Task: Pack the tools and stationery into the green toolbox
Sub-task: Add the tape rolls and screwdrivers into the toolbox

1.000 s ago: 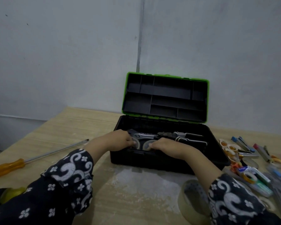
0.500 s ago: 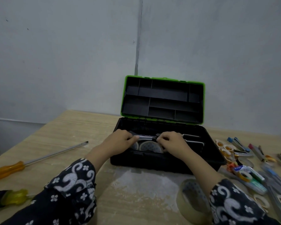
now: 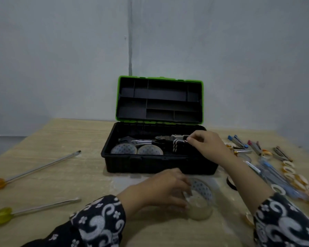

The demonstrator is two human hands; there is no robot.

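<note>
The green toolbox (image 3: 161, 164) stands open mid-table, lid upright. Inside lie two clear tape rolls (image 3: 124, 149), a wrench (image 3: 132, 140) and pliers (image 3: 169, 139). My left hand (image 3: 161, 189) is in front of the box, fingers curled round a large clear tape roll (image 3: 201, 202) that sits on the table. My right hand (image 3: 206, 143) hovers over the box's right end, thumb and finger pinched at the grey pliers handle (image 3: 179, 136); I cannot tell whether they hold it.
Two long screwdrivers lie at the left, an orange-handled one (image 3: 34, 169) and a yellow-handled one (image 3: 30, 209). Several scissors, pens, clips and small tape rolls (image 3: 278, 166) crowd the right side. A black tape roll (image 3: 231, 182) lies beside my right forearm. A wall rises behind.
Both hands have left the tape rolls in the box. My left hand came back to the big tape roll on the table; my right hand moved to the box's right end.
</note>
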